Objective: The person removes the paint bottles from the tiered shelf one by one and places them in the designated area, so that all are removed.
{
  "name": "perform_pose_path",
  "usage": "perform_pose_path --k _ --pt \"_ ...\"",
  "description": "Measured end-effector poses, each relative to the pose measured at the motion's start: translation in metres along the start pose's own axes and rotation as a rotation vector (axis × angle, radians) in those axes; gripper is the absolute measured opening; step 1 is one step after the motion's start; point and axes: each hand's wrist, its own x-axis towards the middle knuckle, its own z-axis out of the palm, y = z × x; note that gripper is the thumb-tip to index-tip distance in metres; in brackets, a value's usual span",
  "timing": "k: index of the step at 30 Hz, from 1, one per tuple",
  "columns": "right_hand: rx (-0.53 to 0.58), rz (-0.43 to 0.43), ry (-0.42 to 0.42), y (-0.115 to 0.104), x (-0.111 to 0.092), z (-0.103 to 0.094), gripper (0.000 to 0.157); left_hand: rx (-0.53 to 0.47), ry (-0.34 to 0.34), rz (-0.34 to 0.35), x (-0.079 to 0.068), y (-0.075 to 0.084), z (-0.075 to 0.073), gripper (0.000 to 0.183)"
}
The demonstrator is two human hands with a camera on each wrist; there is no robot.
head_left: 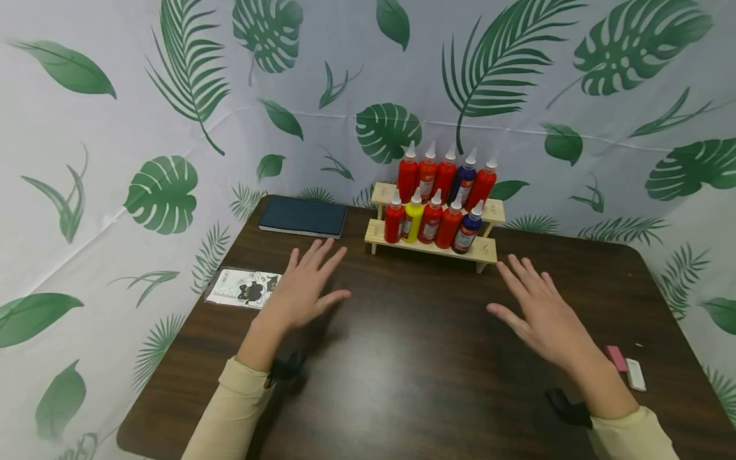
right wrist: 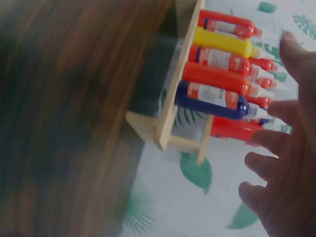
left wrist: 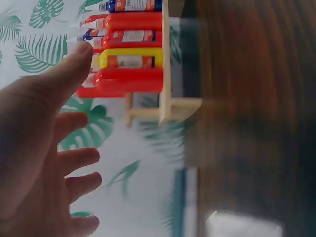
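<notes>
While left hand [head_left: 300, 291] and right hand [head_left: 546, 316] hover, bottles [head_left: 430, 223] beyond, between them

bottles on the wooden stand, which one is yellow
The yellow bottle, second from left on the front step; the other bottles are red or dark blue.

The bottles [head_left: 432, 223] are red, yellow and dark blue — all white-tipped. The rack [head_left: 485, 249] is pale tan, the table [head_left: 397, 358] streaky dark brown, the backdrop [head_left: 425, 64] white — with green leaves [head_left: 393, 23].
</notes>
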Motion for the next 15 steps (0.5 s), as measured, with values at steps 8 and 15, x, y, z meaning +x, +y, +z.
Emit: perform_pose_path --k 8,15 --pt "0.349 0.146 0.13 0.01 0.043 0.007 0.073 -0.821 -0.002 -0.101 0.031 -0.012 0.033 0.063" --pt "0.605 0.227 0.248 0.018 0.093 0.034 0.069 -1.149 0.037 -0.371 0.071 -0.009 0.052 0.054"
